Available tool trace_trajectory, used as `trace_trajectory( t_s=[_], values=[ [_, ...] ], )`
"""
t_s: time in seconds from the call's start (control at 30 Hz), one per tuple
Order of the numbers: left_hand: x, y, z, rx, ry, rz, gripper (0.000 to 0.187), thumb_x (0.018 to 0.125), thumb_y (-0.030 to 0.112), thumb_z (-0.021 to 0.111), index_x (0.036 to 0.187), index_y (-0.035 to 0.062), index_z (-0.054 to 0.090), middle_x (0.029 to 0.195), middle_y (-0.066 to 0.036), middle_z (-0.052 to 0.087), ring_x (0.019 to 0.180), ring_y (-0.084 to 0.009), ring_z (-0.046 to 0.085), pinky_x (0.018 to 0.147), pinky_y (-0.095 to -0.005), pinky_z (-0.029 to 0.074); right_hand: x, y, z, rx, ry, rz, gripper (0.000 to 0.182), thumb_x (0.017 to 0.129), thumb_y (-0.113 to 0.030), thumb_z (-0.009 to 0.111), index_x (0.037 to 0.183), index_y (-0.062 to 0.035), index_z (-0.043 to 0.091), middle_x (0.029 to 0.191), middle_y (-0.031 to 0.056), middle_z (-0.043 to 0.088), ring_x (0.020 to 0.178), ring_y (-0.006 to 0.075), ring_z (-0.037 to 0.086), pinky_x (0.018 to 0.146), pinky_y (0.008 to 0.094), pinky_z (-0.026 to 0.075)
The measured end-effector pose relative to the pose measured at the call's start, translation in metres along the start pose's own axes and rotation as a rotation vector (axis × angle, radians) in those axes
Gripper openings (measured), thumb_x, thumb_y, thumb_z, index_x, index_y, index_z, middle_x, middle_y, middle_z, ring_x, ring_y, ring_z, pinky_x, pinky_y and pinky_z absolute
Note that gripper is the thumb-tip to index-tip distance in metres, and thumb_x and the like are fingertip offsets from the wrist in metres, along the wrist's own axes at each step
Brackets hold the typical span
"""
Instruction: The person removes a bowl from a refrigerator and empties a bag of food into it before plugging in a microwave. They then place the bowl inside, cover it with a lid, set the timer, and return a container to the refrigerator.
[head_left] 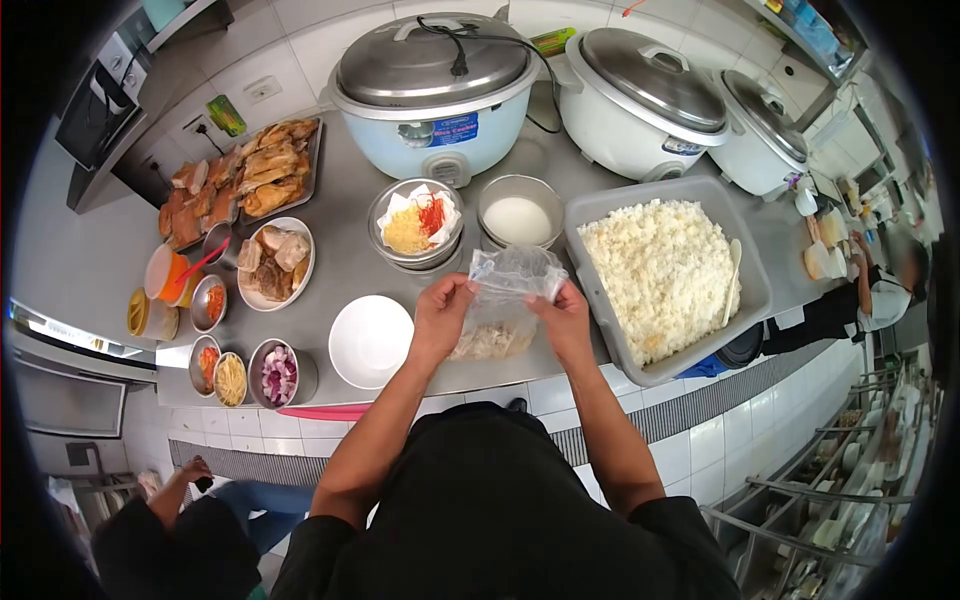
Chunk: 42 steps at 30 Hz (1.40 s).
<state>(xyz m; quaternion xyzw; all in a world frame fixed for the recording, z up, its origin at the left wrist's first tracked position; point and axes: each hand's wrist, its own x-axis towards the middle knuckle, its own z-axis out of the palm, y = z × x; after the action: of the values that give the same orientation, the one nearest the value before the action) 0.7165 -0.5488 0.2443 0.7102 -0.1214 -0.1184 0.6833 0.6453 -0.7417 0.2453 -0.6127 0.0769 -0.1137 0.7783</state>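
Observation:
Between my two hands, near the counter's front edge, is a clear plastic bag (515,272) with pale brownish food in its lower part. My left hand (443,312) pinches the left side of the bag's mouth. At the right side, my right hand (563,315) pinches the plastic between thumb and fingers. A white bowl (371,342) with nothing in it sits left of my left hand. To the right of my right hand stands a grey tub (757,270) of cooked rice (655,275), a pale spoon (733,282) lying in it.
Large rice cookers (432,130) line the wall. Metal containers hold yellow and red toppings (422,220) and something white (517,218). Chopped onions (279,376), a bowl of meat (275,265) and a tray of fried pieces (275,170) are leftward. Other people (180,540) stand lower left and far right.

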Motion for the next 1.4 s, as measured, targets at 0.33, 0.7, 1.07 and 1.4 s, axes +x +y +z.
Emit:
trace_trajectory(
  t_s=[0.33,0.7,1.07,1.4],
  values=[
    [-0.039,0.038,0.023,0.266,0.128,0.299,0.013,0.086,0.003,0.067,0.098,0.0016,0.063,0.094,-0.007,0.063,0.086,-0.0147,0.061,0.079,-0.0281,0.049,0.016,0.03,0.011,-0.69,-0.275,-0.093,0.024,0.087,-0.018,0.069,0.103,-0.0002,0.066,0.086,0.0078,0.069,0.088,0.0215,0.066,0.082,0.0365,0.05],
    [-0.118,-0.024,-0.054,-0.348,-0.332,-0.358,0.048,0.096,0.023,0.058,0.139,0.0048,0.046,0.134,-0.007,0.054,0.115,-0.0171,0.056,0.098,-0.0351,0.046,0.004,-0.132,0.144,-0.392,-0.48,-0.118,0.019,0.096,-0.02,0.061,0.09,-0.004,0.068,0.077,-0.0036,0.06,0.07,0.0028,0.05,0.061,0.0219,0.038],
    [-0.096,0.024,-0.176,-1.089,0.232,0.168,0.075,0.093,0.052,0.058,0.147,0.0055,0.032,0.142,-0.014,0.048,0.127,-0.0278,0.052,0.105,-0.0455,0.045,-0.005,-0.119,0.236,-0.134,-0.283,-0.11,0.028,0.095,-0.029,0.063,0.098,-0.0009,0.066,0.086,0.0016,0.065,0.078,0.0084,0.06,0.069,0.0256,0.048],
    [-0.063,0.048,-0.194,0.663,0.338,-0.107,0.039,0.078,0.031,0.076,0.11,0.0085,0.069,0.086,-0.013,0.072,0.084,-0.0276,0.07,0.079,-0.0394,0.055,0.026,0.046,0.182,-0.737,-0.279,-0.437,0.052,0.087,-0.035,0.069,0.123,0.0002,0.061,0.104,0.0111,0.069,0.086,0.0186,0.063,0.078,0.034,0.051]
  ],
)
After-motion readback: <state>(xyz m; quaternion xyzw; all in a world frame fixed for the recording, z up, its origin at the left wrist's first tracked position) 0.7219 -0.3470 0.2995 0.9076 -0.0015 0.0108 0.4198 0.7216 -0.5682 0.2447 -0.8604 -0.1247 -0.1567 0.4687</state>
